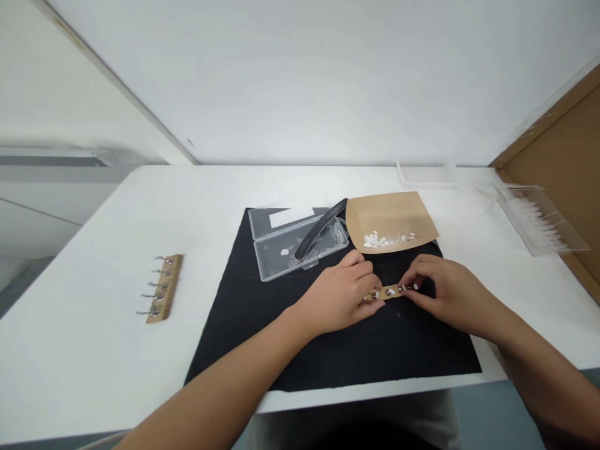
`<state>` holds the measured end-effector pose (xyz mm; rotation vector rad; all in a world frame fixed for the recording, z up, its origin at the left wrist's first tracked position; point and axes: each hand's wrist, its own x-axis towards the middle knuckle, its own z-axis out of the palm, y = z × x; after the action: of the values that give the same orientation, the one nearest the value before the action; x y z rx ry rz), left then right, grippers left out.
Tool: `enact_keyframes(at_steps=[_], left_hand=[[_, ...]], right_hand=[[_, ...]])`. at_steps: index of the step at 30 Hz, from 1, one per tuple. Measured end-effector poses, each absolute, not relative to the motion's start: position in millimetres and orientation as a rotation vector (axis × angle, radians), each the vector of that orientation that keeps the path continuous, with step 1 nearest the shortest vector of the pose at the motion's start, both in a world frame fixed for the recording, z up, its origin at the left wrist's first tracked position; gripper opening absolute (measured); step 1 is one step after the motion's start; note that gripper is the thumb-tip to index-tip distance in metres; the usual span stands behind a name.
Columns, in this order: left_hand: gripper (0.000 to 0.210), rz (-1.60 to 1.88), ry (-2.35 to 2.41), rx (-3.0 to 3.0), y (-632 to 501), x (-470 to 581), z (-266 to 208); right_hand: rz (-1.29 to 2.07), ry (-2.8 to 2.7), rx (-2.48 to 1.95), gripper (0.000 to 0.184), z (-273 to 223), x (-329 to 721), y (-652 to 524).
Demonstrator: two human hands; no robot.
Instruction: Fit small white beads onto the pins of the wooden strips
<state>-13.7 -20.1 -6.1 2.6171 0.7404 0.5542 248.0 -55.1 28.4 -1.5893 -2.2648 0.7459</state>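
Two hands holding a small wooden strip set with metal pins (pixel 391 290) on a black square mat (pixel 328 350).

The strip's long axis runs left to right, slightly raised at its right end. The left hand (pixel 340 297) pinches its left end with curled fingers; the right hand (pixel 443 294) pinches the right end likewise. One clear plastic case (pixel 295 247), one brown paper envelope (pixel 391 219) bearing small white pieces, and one second wooden pin strip (pixel 163 287) lie nearby.

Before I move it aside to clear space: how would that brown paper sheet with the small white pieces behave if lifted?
The brown paper sheet looks thin, so it would probably flex and sag. The small white pieces lie loose near its front edge and would likely slide off. Its curled left edge suggests it is very light and easily pushed.
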Motion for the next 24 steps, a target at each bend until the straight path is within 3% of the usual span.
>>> enact_keyframes(at_steps=[10, 14, 17, 24], left_hand=[[0.017, 0.541, 0.731, 2.575, -19.0, -13.9, -6.8], [0.018, 0.546, 0.736, 2.574, -19.1, -13.5, -7.4], [0.018, 0.543, 0.740, 2.603, -19.0, -13.8, -7.8], [0.042, 0.851, 0.710, 2.638, -21.7, -13.7, 1.2]], right_hand=[[0.938, -2.055, -1.640, 0.011, 30.4, 254.4, -51.7], [0.905, -1.978, -1.663, 0.010, 29.9, 259.4, -47.2], [0.843, -1.864, -1.632, 0.019, 32.1, 261.8, -45.6], [1.023, -1.583, -1.301, 0.034, 36.9, 240.5, -54.7]])
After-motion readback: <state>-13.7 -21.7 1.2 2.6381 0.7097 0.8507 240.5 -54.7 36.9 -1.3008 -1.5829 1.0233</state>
